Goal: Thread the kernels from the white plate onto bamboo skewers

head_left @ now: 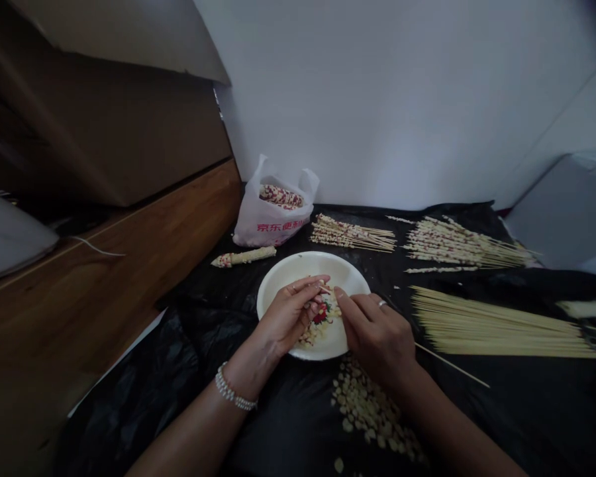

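Observation:
Over a white bowl (273, 285), my left hand (295, 308) is closed in a pinch, with a small pale corn kernel (322, 283) at its thumb and fingertips. My right hand (377, 328), a ring on one finger, is closed around a thin wooden skewer (451, 366). Its bare rear end sticks out behind the hand to the right, and its front end lies close to the left fingertips. Loose corn kernels (308, 336) lie in the bowl, which has a red flower print. More pale kernels (367, 407) are spread on the black sheet below the right hand.
A white plastic bag (273, 225) holds corn cobs; a partly stripped cob (243, 257) lies before it. Kernel-threaded skewers lie in two piles (347, 233) (447, 242) at the back. Bare skewers (496, 324) are bundled at right. A wooden board (179, 225) borders the black sheet (218, 371).

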